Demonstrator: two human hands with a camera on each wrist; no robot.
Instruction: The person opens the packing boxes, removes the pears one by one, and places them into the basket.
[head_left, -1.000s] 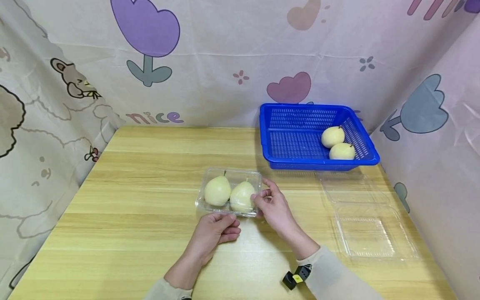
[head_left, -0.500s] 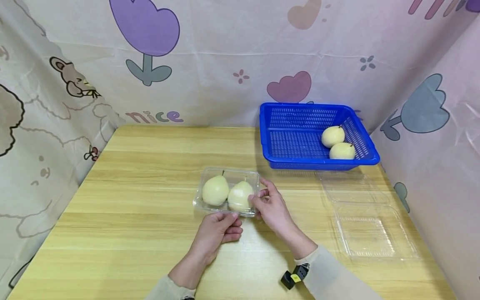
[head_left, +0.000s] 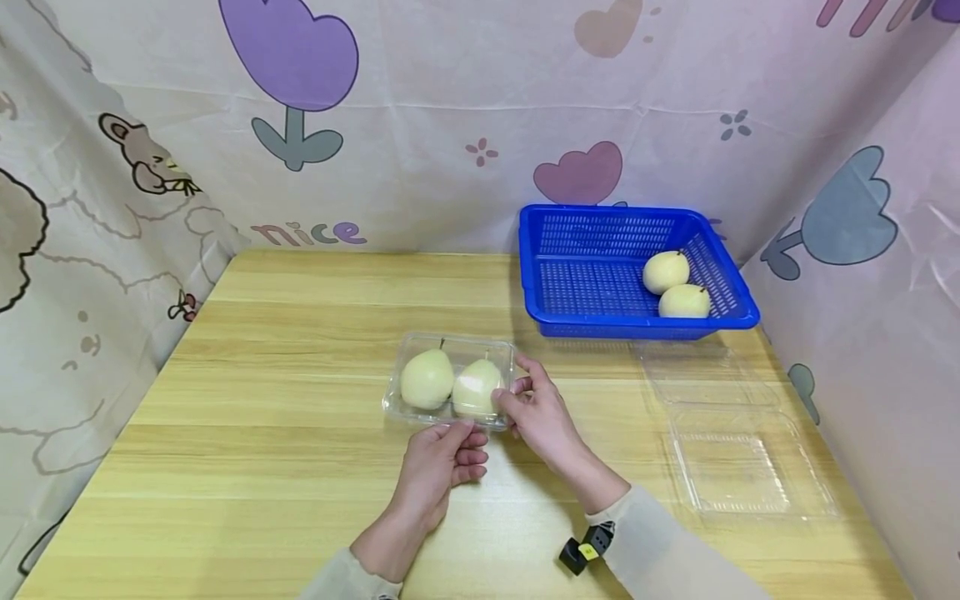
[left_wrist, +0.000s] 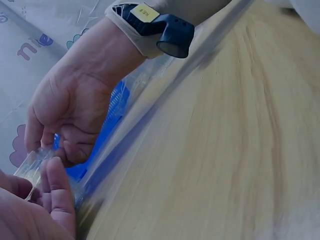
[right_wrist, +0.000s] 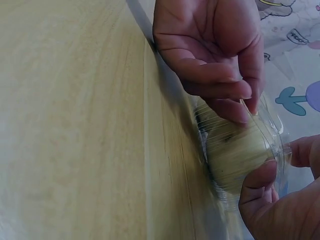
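Observation:
In the head view a clear plastic clamshell box (head_left: 390, 402) stands mid-table with its lid down over two pale yellow pears, a left pear (head_left: 426, 382) and a right pear (head_left: 474, 390). My left hand (head_left: 431, 471) pinches the box's front rim between thumb and fingers, which the right wrist view shows up close. At the right end, my right hand (head_left: 546, 415) holds the box, thumb at the front corner and a finger towards the back corner. The left wrist view shows both hands at the box, which they mostly hide.
Behind and to the right, a blue plastic basket (head_left: 600, 321) holds an upper pear (head_left: 666, 272) and a lower pear (head_left: 684, 302). A second clear clamshell box (head_left: 738, 467) lies open at the right table edge. Printed cloth (head_left: 420, 183) surrounds the wooden table (head_left: 247, 417).
The box has slid slightly to the left with the right hand. My left hand has shifted a little to the right along the front rim. The basket and open box have stayed put.

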